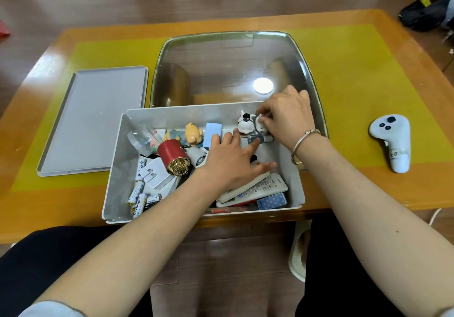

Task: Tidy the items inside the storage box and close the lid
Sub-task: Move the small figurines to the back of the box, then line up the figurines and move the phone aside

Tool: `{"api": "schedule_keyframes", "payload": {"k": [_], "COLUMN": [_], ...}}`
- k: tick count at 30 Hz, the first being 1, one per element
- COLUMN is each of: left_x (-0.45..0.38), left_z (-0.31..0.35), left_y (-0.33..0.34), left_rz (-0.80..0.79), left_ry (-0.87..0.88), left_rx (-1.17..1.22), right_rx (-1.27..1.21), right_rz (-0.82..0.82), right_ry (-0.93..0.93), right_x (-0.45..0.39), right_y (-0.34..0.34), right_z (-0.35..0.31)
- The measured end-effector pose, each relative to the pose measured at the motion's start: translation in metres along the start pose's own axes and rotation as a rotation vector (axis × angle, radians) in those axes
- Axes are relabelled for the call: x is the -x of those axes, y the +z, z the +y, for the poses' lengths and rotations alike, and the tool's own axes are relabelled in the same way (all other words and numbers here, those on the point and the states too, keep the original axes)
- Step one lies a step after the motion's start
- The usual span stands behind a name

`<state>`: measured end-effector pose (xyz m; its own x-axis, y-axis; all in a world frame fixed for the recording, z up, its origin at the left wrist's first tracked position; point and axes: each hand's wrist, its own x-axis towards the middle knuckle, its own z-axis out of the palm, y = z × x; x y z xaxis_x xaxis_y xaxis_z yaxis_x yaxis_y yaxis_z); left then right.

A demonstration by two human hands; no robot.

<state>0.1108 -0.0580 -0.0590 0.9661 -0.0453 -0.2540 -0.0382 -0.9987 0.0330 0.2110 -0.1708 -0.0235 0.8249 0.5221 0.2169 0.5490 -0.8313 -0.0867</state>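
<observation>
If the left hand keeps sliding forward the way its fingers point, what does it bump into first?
Probably the small dark bottle lying near the box's far wall: the left hand already has fingertips at it. Behind that stands the white rabbit figurine. Depth is hard to judge.

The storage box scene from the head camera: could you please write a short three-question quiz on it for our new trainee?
1. True or false: the grey lid is already on the storage box.
2. Which hand pinches the small white figurine at the box's far wall? A) left hand B) right hand C) neither
3. Fill in: the red canister with the gold cap lies on its ____ inside the box.

Key:
1. False; the lid lies on the table, left of the box.
2. B; the left hand is spread open over the items.
3. side
</observation>
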Motion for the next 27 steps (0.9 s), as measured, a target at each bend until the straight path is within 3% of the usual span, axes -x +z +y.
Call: {"api": "schedule_keyframes", "payload": {"k": [12, 16, 20, 27], "left_x": [0.007, 0.024, 0.040, 0.035], "left_z": [0.000, -0.007, -0.034, -0.099], "left_y": [-0.008, -0.017, -0.024, -0.029], "left_rz": [-0.001, 0.095, 0.188, 0.227], "left_ry": [-0.004, 0.041, 0.086, -0.117], "left_rx": [0.009, -0.078, -0.067, 0.135], "right_rx": [-0.061, -0.181, -0.299, -0.356], "right_rz": [0.046, 0.107, 0.030, -0.145], "right_ry": [0.002, -0.067, -0.201, -0.332], "right_x": [0.002, 0.010, 0.020, 0.026], "right_y": [-0.005, -0.016, -0.020, -0.010], "right_z": [0.000, -0.005, -0.016, -0.037]}}
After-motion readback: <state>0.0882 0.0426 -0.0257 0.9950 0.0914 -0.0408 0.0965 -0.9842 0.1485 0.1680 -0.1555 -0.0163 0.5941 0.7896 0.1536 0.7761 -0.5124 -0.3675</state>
